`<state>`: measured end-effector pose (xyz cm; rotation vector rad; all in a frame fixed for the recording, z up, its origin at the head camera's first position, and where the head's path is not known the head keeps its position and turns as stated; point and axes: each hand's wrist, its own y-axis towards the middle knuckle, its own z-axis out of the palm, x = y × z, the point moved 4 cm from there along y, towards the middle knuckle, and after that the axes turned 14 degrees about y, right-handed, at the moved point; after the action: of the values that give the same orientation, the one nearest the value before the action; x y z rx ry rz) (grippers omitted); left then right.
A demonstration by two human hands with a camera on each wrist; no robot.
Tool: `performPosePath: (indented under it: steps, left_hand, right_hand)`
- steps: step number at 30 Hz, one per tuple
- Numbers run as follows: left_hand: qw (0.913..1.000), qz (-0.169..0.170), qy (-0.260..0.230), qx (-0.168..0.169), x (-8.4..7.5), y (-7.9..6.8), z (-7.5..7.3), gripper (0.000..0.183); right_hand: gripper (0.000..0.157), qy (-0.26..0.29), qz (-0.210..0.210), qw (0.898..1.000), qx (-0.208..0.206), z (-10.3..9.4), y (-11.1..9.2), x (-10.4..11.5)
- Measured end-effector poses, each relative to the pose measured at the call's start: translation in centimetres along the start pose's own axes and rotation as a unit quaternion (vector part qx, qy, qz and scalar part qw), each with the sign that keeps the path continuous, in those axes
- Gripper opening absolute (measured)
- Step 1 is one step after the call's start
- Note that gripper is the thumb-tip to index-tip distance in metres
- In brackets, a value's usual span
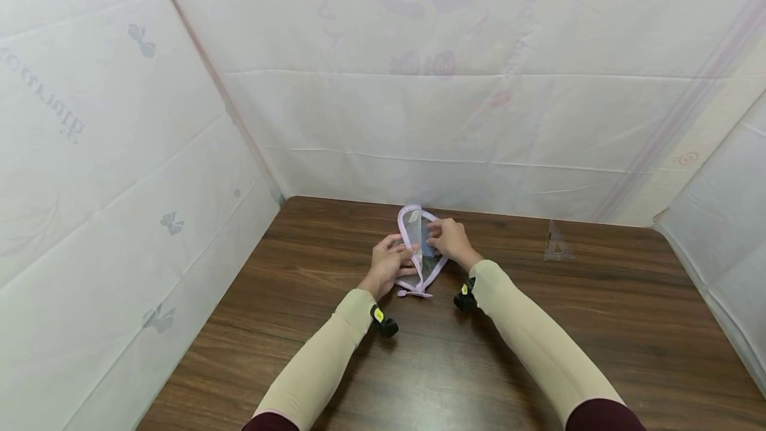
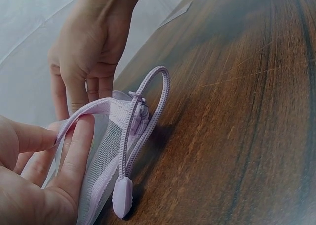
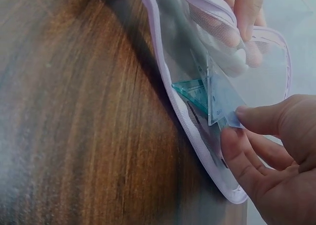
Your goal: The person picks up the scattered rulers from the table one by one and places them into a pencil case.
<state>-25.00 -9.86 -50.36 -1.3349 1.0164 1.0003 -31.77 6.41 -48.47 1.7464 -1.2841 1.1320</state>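
Note:
A mesh zip pouch (image 1: 404,283) with lilac edging is spread at its mouth near the table's back edge. My left hand (image 1: 385,266) grips the rim, thumb on one side and fingers on the other, as the left wrist view shows. A corded zip pull (image 2: 163,94) hangs at the pouch's near end. Within the pouch mouth, my right hand (image 1: 453,243) pinches a clear bluish set square (image 3: 223,97) between thumb and fingers. Beside that piece, a green see-through set square (image 3: 190,92) lies inside the pouch. Other contents are partly hidden behind the mesh and fingers.
Off to the right on the brown wooden table (image 1: 413,364) lies a clear triangular set square (image 1: 558,248). White printed sheeting (image 1: 371,118) rises behind the table's back edge and along both sides.

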Motion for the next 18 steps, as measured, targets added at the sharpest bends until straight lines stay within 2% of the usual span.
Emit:
performPosePath:
  steps: [9, 18]
  left_hand:
    - [1.0000, -0.002, -0.001, -0.002, 0.00, -0.04, -0.01, 0.047]
    - [1.0000, -0.002, 0.002, 0.001, -0.02, -0.02, -0.05, 0.048]
  right_hand:
    - [0.040, -0.005, 0.001, 1.000, -0.014, 0.03, -0.08, -0.31]
    - [0.043, -0.023, -0.018, 0.999, -0.024, -0.15, -0.50, -0.17]
